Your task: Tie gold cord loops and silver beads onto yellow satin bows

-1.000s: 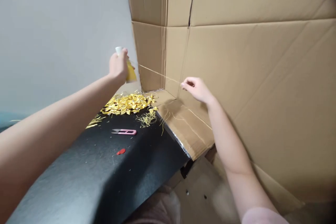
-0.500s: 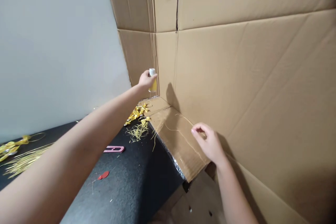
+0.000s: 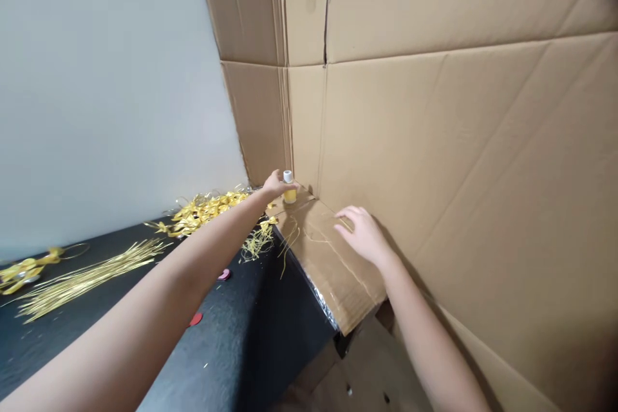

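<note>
A small bottle (image 3: 290,195) with a white cap and yellow contents stands upright on the brown cardboard strip (image 3: 333,264), near the corner. My left hand (image 3: 276,186) is beside it, its fingers apart. One digit reaches across the bottle's front; whether it presses on it I cannot tell. Over the strip's right side, close to the cardboard wall, my right hand (image 3: 364,235) is open, fingers curved and thumb apart. Thin yellow threads (image 3: 288,238) lie on the strip below it and hang over its left edge.
On the black table (image 3: 207,360) lie gold ribbon bows (image 3: 203,212), a bundle of gold ties (image 3: 91,277) and thread scraps (image 3: 257,241). My left arm partly covers a pink cutter (image 3: 224,275) and a red disc (image 3: 196,319). Tall cardboard panels (image 3: 458,141) rise behind and to the right.
My left hand has lowered the bottle from mid-air onto the cardboard strip, and its fingers have loosened. My right hand has moved slightly up and left, opening from a pinch.
</note>
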### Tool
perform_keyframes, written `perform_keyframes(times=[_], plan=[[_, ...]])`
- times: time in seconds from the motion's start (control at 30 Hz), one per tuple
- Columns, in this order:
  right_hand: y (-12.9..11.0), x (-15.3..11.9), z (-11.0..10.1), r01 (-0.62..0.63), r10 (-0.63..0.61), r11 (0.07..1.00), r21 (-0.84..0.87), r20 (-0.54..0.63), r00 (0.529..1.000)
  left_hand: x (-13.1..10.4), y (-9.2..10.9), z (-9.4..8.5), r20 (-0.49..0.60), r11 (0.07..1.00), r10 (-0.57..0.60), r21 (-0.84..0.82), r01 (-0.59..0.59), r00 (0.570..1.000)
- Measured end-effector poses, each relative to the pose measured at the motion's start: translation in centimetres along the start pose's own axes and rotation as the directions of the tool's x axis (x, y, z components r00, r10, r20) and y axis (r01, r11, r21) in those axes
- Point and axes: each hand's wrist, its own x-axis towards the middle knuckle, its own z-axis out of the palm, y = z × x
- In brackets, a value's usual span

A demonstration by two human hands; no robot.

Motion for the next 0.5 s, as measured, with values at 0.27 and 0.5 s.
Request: perform_keyframes(times=[0.27, 0.5], plan=[[-2.5, 9.6, 2.0, 0.347, -0.033, 0.778, -0.524, 0.517, 0.856, -9.2, -2.0, -9.9, -0.071, 0.983, 0.167, 0.087, -0.161, 0.983], [-4.2, 9.8, 3.5, 0.414, 0.011, 0.683, -0.602, 0.575, 0.818, -25.3, -12.0, -25.5, -0.180, 0.857, 0.376, 0.442, -0.267, 0.909]])
